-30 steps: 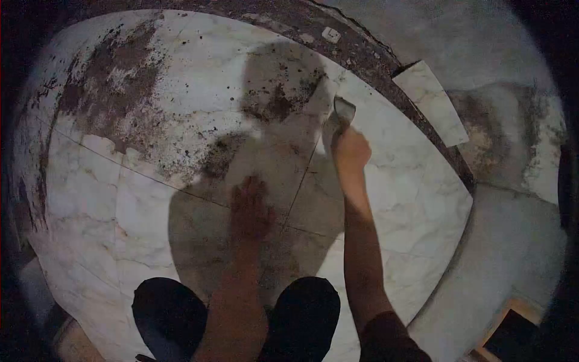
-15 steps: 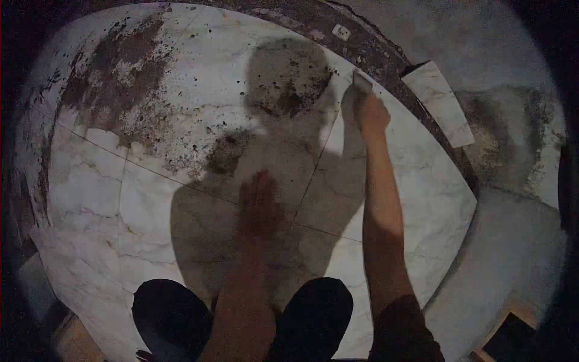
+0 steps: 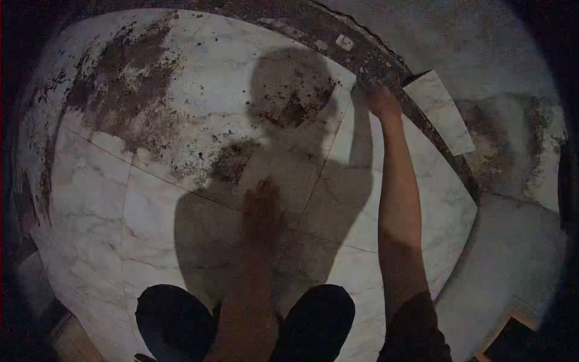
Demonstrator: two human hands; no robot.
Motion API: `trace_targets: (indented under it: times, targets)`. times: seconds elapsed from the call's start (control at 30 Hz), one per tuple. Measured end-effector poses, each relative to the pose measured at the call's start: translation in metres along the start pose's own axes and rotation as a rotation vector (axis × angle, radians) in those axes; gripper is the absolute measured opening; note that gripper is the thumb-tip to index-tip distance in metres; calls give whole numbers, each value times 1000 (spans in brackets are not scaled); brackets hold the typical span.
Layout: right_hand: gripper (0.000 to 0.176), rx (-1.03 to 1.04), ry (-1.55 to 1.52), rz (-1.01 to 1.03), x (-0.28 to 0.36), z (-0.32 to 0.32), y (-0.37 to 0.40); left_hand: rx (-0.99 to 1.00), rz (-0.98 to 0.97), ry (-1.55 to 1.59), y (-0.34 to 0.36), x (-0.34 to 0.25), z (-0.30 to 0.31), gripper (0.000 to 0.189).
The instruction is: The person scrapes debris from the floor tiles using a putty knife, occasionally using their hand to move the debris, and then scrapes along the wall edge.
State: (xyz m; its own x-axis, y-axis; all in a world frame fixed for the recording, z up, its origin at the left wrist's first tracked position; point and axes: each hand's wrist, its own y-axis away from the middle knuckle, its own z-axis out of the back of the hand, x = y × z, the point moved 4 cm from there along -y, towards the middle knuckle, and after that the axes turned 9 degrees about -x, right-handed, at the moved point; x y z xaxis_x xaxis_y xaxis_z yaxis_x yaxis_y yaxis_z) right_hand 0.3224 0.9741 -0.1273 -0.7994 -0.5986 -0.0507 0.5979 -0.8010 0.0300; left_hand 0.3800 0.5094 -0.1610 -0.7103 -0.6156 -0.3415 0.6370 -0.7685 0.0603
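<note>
My left hand lies flat on the marbled white tiles, fingers stretched out, inside my own shadow. My right hand reaches to the upper right edge of the tiled floor, fingers closed round what looks like a small flat-bladed scraper. Dark shadow blurs the tool, so its outline is hard to make out. The hand is at the border between the tiles and a strip of dark, crumbly dirt.
Brown dried dirt smears the tiles at upper left, with crumbs scattered toward the middle. A loose tile piece lies across the dirt strip at right. A small pale chip sits farther up. My knees frame the near edge.
My right hand has moved slightly right, from over the tile edge onto the dirt strip, with the scraper. My left hand remains flat on the tiles; the view has shifted slightly.
</note>
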Motion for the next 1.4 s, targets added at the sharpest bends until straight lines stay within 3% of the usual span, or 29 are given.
trace_targets:
  times: [0.1,0.23,0.33,0.4,0.47,0.5,0.57,0.63,0.7,0.73,0.8,0.87,0.93,0.97,1.03,1.13,1.2,1.23,1.27,1.3,1.33,1.4]
  targets:
    - [48,-8,-71,-27,11,17,30,-2,22,4,-1,0,2,68]
    - [51,44,-20,40,4,7,-13,31,-15,-5,-1,-1,0,69]
    - [51,94,-25,122,32,38,30,6,25,15,0,-2,7,70]
    - [48,74,-120,-154,49,65,74,30,40,33,-4,-1,7,69]
    - [50,-3,-106,-133,36,44,63,71,28,39,2,-2,2,68]
    - [51,-92,-100,-96,31,29,48,-4,6,67,5,-1,-2,68]
    - [53,-8,-143,-72,21,14,14,-95,-12,81,0,5,3,67]
    - [51,-51,-213,-49,29,39,39,-45,26,46,0,-2,6,66]
    - [46,-127,-112,11,23,23,60,-107,1,81,4,1,5,66]
    - [46,-151,-118,-57,23,22,75,-174,-15,101,3,0,6,67]
    - [45,-149,-114,-143,8,21,111,-107,19,97,4,-5,3,66]
    - [40,-191,-80,-39,12,44,125,-65,56,67,1,1,8,65]
    - [37,-214,-40,-35,19,78,188,-71,21,178,0,3,13,62]
    - [37,-70,10,-106,9,72,224,-73,33,181,-1,4,12,62]
    - [38,-124,-77,-46,-5,52,304,-101,49,237,-5,5,11,60]
    - [41,-129,-128,-166,6,41,321,-87,-3,118,-1,6,-11,63]
    - [41,-104,-129,-155,0,44,255,-39,2,107,-2,1,2,63]
    - [31,-53,-83,-243,-27,12,198,-8,27,102,-5,-5,10,63]
    - [28,-21,-88,-190,-30,14,145,-9,12,101,-7,-10,12,63]
    - [33,-136,-31,-98,-36,23,107,-57,10,111,-6,-12,15,62]
    - [37,-126,-44,-123,-50,24,75,-100,13,120,-4,-11,20,61]
    - [41,-63,-74,-211,-54,35,75,-57,18,102,-6,-9,29,60]
